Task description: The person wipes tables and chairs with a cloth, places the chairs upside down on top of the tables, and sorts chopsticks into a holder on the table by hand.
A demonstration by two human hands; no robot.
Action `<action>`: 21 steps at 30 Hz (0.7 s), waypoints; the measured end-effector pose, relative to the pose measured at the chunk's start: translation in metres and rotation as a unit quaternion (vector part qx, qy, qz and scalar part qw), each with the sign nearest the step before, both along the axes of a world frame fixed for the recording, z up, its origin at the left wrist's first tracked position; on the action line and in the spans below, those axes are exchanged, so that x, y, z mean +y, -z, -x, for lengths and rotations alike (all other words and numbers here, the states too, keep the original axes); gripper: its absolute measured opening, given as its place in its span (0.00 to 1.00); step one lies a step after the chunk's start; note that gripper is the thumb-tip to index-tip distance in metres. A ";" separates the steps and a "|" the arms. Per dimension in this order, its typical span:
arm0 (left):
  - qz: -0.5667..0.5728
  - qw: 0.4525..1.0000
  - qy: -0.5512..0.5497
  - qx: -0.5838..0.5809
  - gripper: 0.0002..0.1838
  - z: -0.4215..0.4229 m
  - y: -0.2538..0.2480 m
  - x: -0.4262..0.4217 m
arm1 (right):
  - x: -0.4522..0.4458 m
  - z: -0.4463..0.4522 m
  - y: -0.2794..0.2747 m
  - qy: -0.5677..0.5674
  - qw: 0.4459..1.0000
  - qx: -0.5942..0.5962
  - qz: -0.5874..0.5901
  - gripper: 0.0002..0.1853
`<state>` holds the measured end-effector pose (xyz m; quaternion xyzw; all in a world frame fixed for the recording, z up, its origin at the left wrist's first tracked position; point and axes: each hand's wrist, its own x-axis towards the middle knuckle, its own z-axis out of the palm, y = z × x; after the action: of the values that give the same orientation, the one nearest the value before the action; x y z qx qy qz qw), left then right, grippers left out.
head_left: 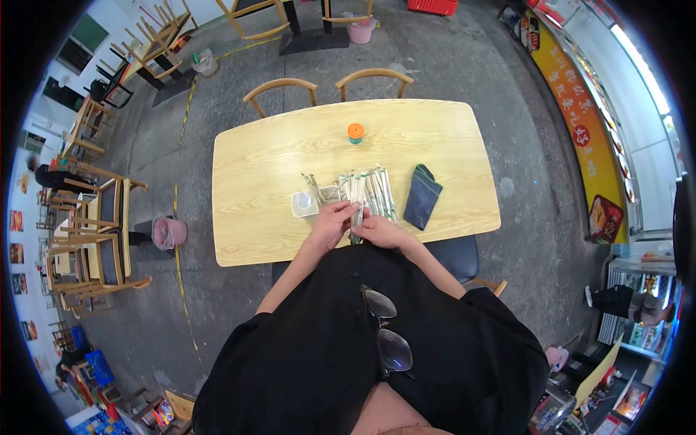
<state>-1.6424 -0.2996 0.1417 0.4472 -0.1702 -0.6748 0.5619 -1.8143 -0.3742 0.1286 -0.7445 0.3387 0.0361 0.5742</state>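
Observation:
Close to the table's near edge, my left hand (335, 221) and my right hand (380, 230) meet, fingers closed around one slim wrapped packet (358, 216). Just beyond them a row of similar wrapped packets (375, 190) lies on the wooden table (275, 156). To the left is a white tray (303, 204) with a clear item and more packets beside it. A dark folded cloth (423, 197) with green edging rests to the right. Farther back stands a small container with an orange lid (355, 131).
Two wooden chairs (280, 84) stand behind the table, and a dark seat (455, 259) is at its near right. Stacked chairs (109, 232) and a pink bucket (169, 233) are at left. A person (629, 304) is at far right.

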 end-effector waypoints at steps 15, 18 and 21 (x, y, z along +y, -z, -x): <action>0.087 0.931 0.043 -0.352 0.15 -0.002 -0.001 0.004 | -0.034 0.011 -0.076 0.142 0.970 -0.174 -0.090 0.11; 0.132 0.901 0.153 -0.384 0.12 0.003 0.009 0.010 | -0.032 0.008 -0.084 0.062 0.966 -0.203 -0.145 0.10; 0.076 0.913 0.188 -0.354 0.12 0.001 0.013 0.010 | -0.028 -0.003 -0.081 0.014 0.966 -0.252 -0.058 0.08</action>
<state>-1.6432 -0.2898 0.1289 0.5724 -0.4894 -0.5506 0.3602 -1.8114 -0.4027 0.2094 -0.6905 0.1906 -0.1410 0.6834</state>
